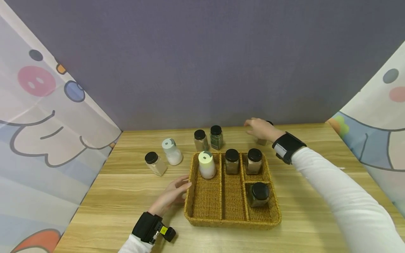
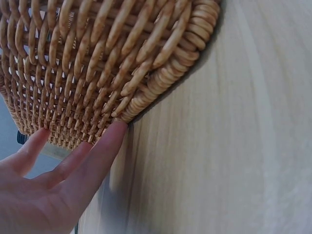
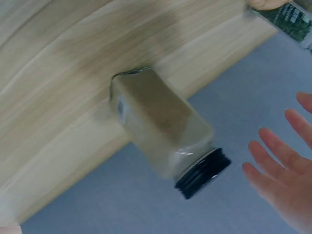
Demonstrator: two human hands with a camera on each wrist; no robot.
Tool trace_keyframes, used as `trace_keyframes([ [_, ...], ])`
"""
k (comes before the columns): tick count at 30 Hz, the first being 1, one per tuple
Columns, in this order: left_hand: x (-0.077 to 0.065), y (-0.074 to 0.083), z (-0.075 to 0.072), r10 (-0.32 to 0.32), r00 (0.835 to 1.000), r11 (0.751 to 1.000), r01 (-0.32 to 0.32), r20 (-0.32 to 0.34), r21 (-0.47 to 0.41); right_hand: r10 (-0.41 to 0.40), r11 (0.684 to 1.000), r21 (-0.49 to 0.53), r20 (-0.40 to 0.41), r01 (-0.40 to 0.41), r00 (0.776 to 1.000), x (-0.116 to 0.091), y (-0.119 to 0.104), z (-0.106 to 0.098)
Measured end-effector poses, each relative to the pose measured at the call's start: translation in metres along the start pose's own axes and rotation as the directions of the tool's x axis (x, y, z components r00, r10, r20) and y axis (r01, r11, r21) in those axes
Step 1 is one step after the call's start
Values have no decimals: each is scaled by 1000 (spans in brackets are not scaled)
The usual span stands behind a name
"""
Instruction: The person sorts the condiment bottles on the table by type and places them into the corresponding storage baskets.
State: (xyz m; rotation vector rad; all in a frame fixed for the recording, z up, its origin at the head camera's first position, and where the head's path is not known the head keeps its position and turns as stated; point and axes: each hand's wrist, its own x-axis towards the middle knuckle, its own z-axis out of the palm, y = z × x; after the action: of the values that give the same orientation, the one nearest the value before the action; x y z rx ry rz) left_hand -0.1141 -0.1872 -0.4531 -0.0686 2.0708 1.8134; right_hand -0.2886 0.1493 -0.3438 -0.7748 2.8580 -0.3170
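A wicker basket (image 1: pixel 235 224) with compartments stands on the wooden table. My left hand (image 1: pixel 169 195) is at its left side; in the left wrist view its extended fingertips touch the woven wall (image 2: pixel 92 63). Inside are a white-capped bottle (image 1: pixel 207 168) on the left, a black-lidded jar (image 1: pixel 232 162) in the middle, another jar (image 1: pixel 254 162) at back right and a dark jar (image 1: pixel 260 194) at front right. Toward the back, my right hand (image 1: pixel 261 129) is beside a jar of tan powder (image 3: pixel 156 117). Its fingers (image 3: pixel 278 156) are spread and apart from that jar.
Behind the basket stand a light-brown jar (image 1: pixel 200 140) and a green-filled jar (image 1: pixel 216 137). To its left are a white bottle (image 1: pixel 172 151) and a black-lidded jar (image 1: pixel 155 163). A grey panel (image 1: pixel 221 63) rises along the table's back edge.
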Motion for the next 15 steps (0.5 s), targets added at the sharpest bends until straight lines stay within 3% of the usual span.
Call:
trace_keyframes([
  [15,-3,2,1,19,1000,1000,-19,3,13,40,999,22,-70,-39,997,-3,27,8],
])
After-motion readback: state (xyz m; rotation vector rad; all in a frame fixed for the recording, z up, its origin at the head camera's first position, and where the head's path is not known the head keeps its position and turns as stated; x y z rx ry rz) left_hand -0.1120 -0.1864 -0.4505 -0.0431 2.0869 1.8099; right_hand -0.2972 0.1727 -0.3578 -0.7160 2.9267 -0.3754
